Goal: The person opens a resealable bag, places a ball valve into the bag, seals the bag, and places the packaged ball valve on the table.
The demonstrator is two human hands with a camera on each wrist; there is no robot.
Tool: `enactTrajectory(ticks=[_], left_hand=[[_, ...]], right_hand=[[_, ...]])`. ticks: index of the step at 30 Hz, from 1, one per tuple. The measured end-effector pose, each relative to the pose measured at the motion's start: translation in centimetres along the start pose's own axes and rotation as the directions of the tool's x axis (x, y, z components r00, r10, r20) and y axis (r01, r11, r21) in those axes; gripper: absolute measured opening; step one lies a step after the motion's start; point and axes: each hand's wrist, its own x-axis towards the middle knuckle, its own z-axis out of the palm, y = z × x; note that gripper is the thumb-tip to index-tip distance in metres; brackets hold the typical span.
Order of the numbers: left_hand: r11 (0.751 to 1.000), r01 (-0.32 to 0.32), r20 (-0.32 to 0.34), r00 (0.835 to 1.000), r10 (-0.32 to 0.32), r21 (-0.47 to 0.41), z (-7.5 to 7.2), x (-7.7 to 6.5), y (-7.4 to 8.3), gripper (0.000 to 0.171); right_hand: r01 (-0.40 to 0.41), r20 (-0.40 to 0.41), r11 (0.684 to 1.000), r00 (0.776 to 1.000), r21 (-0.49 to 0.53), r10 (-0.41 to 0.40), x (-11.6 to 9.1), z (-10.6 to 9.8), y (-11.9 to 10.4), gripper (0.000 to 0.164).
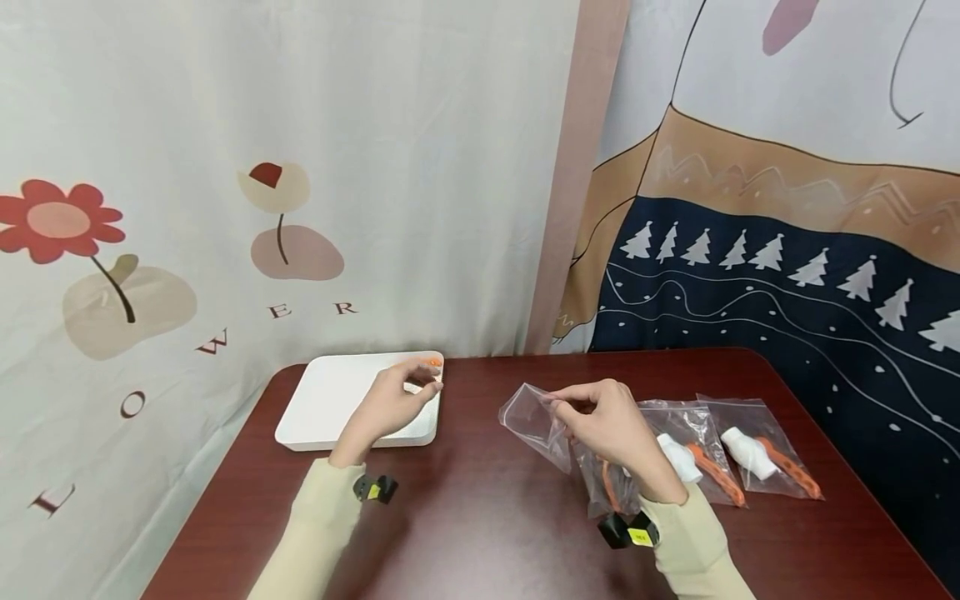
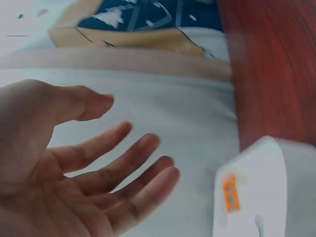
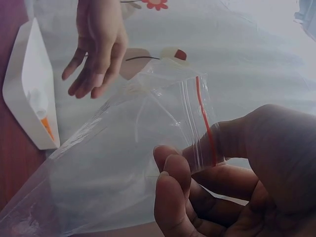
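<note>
My right hand [image 1: 607, 421] pinches the mouth of a clear zip bag [image 3: 123, 163] between thumb and fingers; a red line runs along its seal. No item shows inside this bag. Over the right side of the white tray [image 1: 330, 400] hovers my left hand [image 1: 393, 400], its fingers loosely bent and nothing in them. An orange piece with holes [image 2: 230, 193] lies in the tray by its far right corner. Next to it in the right wrist view is a white part [image 3: 37, 102], blurred and partly hidden by the tray wall.
Right of my right hand lie zip bags, each with a white fitting [image 1: 750, 454] and an orange strip [image 1: 789, 468]. Another bag with an orange strip [image 1: 610, 486] is partly under that hand. A printed curtain [image 1: 420, 167] hangs behind the dark red table [image 1: 480, 517].
</note>
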Motion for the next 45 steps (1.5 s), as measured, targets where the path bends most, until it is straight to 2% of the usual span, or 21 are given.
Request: enactTrajectory(ticks=[5, 10, 15, 22, 26, 30, 39, 43, 45], left_hand=[[0.997, 0.013, 0.015, 1.0, -0.014, 0.071, -0.6, 1.2, -2.0, 0.036], [0.987, -0.039, 0.053, 0.998, 0.031, 0.156, -1.0, 2.4, -3.7, 0.044], [0.97, -0.039, 0.126, 0.992, 0.009, 0.241, -1.1, 3.6, -5.4, 0.054], [0.944, -0.044, 0.239, 0.97, -0.038, 0.327, -0.6, 5.2, -7.5, 0.069], [0.925, 0.002, 0.285, 0.951, -0.119, 0.381, -0.4, 6.1, -8.2, 0.074], [0.906, 0.022, 0.316, 0.933, -0.171, 0.424, -0.1, 7.0, -8.7, 0.075], [0.872, -0.013, 0.347, 0.92, -0.181, 0.489, 0.5, 8.0, -9.7, 0.069], [0.872, -0.015, 0.34, 0.924, -0.176, 0.49, 0.3, 8.2, -9.6, 0.067], [0.881, -0.003, 0.339, 0.924, -0.179, 0.473, 0.3, 8.1, -9.6, 0.066]], right_hand=[[-0.006, 0.007, 1.0, 1.0, 0.003, 0.006, 0.0, 0.0, 0.0, 0.017], [-0.008, 0.01, 1.0, 1.0, 0.005, 0.008, 0.0, 0.1, 0.0, 0.016], [-0.017, 0.021, 1.0, 1.0, -0.003, 0.017, 0.0, 0.0, 0.0, 0.015], [-0.019, 0.026, 1.0, 0.999, -0.012, 0.019, 0.0, 0.0, 0.1, 0.016], [-0.018, 0.034, 1.0, 0.999, -0.011, 0.018, 0.0, 0.1, 0.0, 0.016], [-0.012, 0.036, 1.0, 0.999, -0.012, 0.012, 0.1, 0.2, 0.0, 0.016], [-0.004, 0.038, 1.0, 0.999, -0.011, 0.005, 0.1, 0.3, 0.0, 0.017], [-0.013, 0.042, 1.0, 0.999, -0.014, 0.013, 0.1, 0.3, 0.0, 0.017], [-0.015, 0.044, 1.0, 0.999, -0.018, 0.016, 0.1, 0.4, 0.0, 0.017]])
